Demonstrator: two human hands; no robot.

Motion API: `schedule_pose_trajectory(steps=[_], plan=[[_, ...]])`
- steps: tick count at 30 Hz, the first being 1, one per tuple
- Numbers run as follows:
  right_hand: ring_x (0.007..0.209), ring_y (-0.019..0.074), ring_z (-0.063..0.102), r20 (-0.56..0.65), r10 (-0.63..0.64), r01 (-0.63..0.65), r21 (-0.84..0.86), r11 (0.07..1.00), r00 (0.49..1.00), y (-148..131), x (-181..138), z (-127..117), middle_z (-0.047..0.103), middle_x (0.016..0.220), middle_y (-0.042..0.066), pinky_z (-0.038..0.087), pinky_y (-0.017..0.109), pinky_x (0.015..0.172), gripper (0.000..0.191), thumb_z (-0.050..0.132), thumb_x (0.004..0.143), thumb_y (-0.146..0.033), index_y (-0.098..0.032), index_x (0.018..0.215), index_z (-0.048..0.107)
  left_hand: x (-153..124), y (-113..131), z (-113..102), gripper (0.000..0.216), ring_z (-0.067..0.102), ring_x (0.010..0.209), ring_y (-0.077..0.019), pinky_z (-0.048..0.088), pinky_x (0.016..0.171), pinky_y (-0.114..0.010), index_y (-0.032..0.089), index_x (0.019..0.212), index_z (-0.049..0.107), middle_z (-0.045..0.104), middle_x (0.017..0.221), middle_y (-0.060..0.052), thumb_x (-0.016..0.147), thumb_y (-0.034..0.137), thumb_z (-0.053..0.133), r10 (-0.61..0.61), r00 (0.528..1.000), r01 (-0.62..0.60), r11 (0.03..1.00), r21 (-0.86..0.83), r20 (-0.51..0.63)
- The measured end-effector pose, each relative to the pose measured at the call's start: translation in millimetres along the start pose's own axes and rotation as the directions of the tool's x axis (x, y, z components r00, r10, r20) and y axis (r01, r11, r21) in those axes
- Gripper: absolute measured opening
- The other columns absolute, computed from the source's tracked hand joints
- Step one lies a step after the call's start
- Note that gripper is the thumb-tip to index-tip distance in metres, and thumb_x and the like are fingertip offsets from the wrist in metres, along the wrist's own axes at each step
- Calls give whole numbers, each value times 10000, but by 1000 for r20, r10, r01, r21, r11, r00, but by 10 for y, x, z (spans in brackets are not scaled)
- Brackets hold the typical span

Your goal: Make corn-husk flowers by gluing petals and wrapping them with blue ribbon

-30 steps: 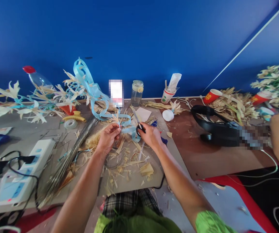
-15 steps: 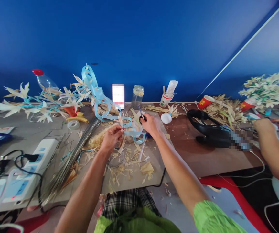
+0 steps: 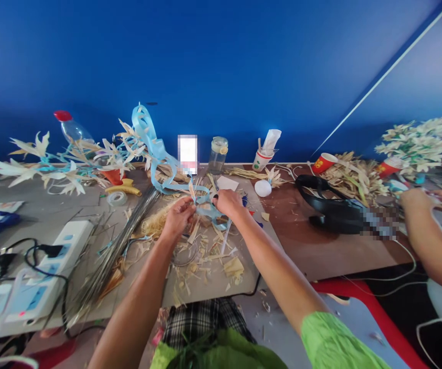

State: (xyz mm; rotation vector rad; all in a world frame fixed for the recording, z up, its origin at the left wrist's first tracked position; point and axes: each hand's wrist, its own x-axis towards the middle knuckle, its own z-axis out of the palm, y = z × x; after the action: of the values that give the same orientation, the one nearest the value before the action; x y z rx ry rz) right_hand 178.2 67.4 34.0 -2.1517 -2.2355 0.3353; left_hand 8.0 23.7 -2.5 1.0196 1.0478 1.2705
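My left hand (image 3: pixel 177 216) is closed in a pinch on the base of a small pale husk flower (image 3: pixel 192 191), with light blue ribbon (image 3: pixel 156 149) around it. The ribbon runs up in loose loops to the left and also curls below my right hand (image 3: pixel 229 203). That hand is closed on a pair of scissors (image 3: pixel 215 200); a dark handle shows at the fingers, and the rest is mostly hidden. Both hands are close together over a board (image 3: pixel 244 277) strewn with husk scraps. A tuft of pale fibre (image 3: pixel 152 220) lies beside my left wrist.
A bundle of thin wires (image 3: pixel 124 230) and a power strip (image 3: pixel 61 256) lie left. Husk flowers on blue stems (image 3: pixel 67 163) stretch behind them. A glass jar (image 3: pixel 218 154), a white ball (image 3: pixel 262 188) and a black headset-like object (image 3: pixel 332 215) stand farther right. Another person's arms (image 3: pixel 424 225) work at far right.
My right hand has moved left and slightly down with the scissors, closer to my left hand. The left hand keeps its pinch on the husk flower, nearly still.
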Motion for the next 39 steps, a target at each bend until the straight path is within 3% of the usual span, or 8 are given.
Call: schedule_pose_trajectory(steps=[17,24,27,29,31,33,35,39], plan=[[993,304,644,7,-85,85,2,996,996,-2,-222,-153,676,1059,212,495,373,789,403,463,860,-401,-117,1050,676,7,-44,6,226,410,417,-26,280,396,-169,154,748,638,638,712,-1,597,288,741,-28,1000,28,999,-30,-7],[944,300,650,75,-125,128,-35,991,989,-56,-316,-175,692,1009,191,493,377,757,359,487,845,-374,-115,988,691,6,-45,7,233,412,420,-30,270,394,-165,147,776,650,592,640,20,606,281,739,-39,999,39,999,-2,6],[931,252,643,-93,-92,95,25,995,991,171,-265,-286,695,986,146,476,341,785,405,363,906,-409,-169,1007,674,-11,-22,18,237,410,418,-24,267,389,-168,147,743,626,638,730,-5,592,285,744,-43,999,43,998,-38,-13],[980,240,622,-235,68,-52,76,996,970,480,-160,-370,677,1028,138,462,322,820,393,366,907,-394,-171,1087,635,-19,-13,20,227,412,426,-24,275,396,-170,145,733,625,640,744,-10,598,288,738,-40,999,40,998,-49,-10],[1017,255,606,-342,284,-252,136,958,896,844,-19,-426,614,1144,165,463,341,828,424,386,898,-379,-147,1201,568,-22,-13,19,215,408,427,-30,276,402,-168,145,748,641,603,668,8,613,286,729,-40,999,40,999,-32,6],[1010,272,608,-350,445,-413,165,896,825,1167,124,-439,533,1232,200,471,356,815,477,445,867,-384,-112,1251,526,-23,-18,16,213,403,426,-35,268,404,-166,145,778,660,553,595,25,629,284,721,-46,999,46,999,3,19],[1019,283,604,-298,518,-497,148,855,802,1382,237,-419,474,1282,221,472,370,826,516,489,839,-411,-83,1235,534,-21,-26,14,223,399,427,-37,256,402,-164,143,800,670,530,569,29,638,290,717,-54,998,53,998,30,20],[1086,317,568,-199,447,-442,73,894,872,1475,353,-354,512,1244,235,462,394,848,574,507,810,-523,-82,1167,593,-13,-45,5,248,393,424,-36,248,398,-161,142,803,669,525,569,29,630,311,723,-70,998,70,997,15,0]])
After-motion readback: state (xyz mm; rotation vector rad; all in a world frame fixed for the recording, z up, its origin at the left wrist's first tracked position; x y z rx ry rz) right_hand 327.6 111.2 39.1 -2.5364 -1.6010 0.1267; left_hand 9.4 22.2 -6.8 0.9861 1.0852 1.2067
